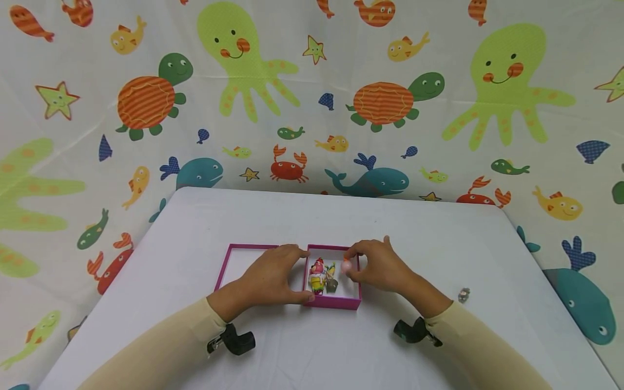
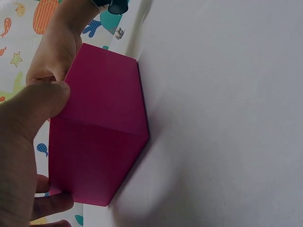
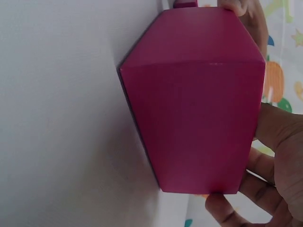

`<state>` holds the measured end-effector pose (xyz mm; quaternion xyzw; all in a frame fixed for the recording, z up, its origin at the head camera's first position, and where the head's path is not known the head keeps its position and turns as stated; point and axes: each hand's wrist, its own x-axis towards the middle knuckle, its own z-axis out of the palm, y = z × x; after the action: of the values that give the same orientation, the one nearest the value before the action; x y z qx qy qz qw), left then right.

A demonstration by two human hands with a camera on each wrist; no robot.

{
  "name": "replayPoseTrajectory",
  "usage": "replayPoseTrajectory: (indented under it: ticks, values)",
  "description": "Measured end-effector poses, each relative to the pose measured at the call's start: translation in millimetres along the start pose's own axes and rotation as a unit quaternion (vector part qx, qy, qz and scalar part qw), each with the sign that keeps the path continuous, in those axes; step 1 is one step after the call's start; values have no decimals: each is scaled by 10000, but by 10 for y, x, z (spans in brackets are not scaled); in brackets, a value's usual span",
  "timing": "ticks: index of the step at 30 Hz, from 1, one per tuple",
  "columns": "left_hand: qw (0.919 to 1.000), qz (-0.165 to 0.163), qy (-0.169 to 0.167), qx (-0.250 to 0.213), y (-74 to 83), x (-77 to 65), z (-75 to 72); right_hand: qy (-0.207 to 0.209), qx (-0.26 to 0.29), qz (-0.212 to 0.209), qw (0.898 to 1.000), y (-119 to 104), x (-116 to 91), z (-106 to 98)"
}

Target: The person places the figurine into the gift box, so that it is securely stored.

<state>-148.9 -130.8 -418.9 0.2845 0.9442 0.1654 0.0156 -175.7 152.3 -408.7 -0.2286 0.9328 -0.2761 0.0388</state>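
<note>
A magenta box (image 1: 333, 304) with a white inside stands on the table. My left hand (image 1: 270, 275) grips its left side, thumb at the front corner and fingers at the back. Inside are a red-and-yellow figurine (image 1: 318, 277) and a smaller figurine with a grey-brown base (image 1: 331, 281). At the box's right edge my right hand (image 1: 382, 266) pinches a small pink piece with an orange top (image 1: 346, 266). In both wrist views the box's outer walls (image 2: 97, 123) (image 3: 194, 113) hide what is inside.
Left of the box lies a magenta-rimmed open box half (image 1: 223, 265), partly behind my left hand. A small grey figurine (image 1: 463, 294) is on the white table (image 1: 302, 357) by my right forearm. A sea-animal-print cloth (image 1: 302, 81) hangs behind the table.
</note>
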Motion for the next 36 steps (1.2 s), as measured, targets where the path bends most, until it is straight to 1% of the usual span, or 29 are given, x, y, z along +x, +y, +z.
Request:
replayPoseTrajectory:
  ticks: [5,12,18,25,31,36]
  values:
    - [10000,-21,-7,0,12,-5,-4,-32,-154,65,9999,-12,9,62]
    - [10000,-85,-27,26,26,-3,0,1,-201,162,9997,-40,31,110]
    - [9998,-182,-76,20,31,-3,-1,-126,-264,396,9988,-83,47,118]
    - [9998,-188,-67,3,29,-10,5,-191,-592,607,9962,-138,81,162]
    - [9999,-119,-10,2,22,-13,11,-227,-857,741,9933,-201,91,167]
    - [9999,-139,-4,15,18,-12,10,-335,-1082,850,9899,-239,110,166]
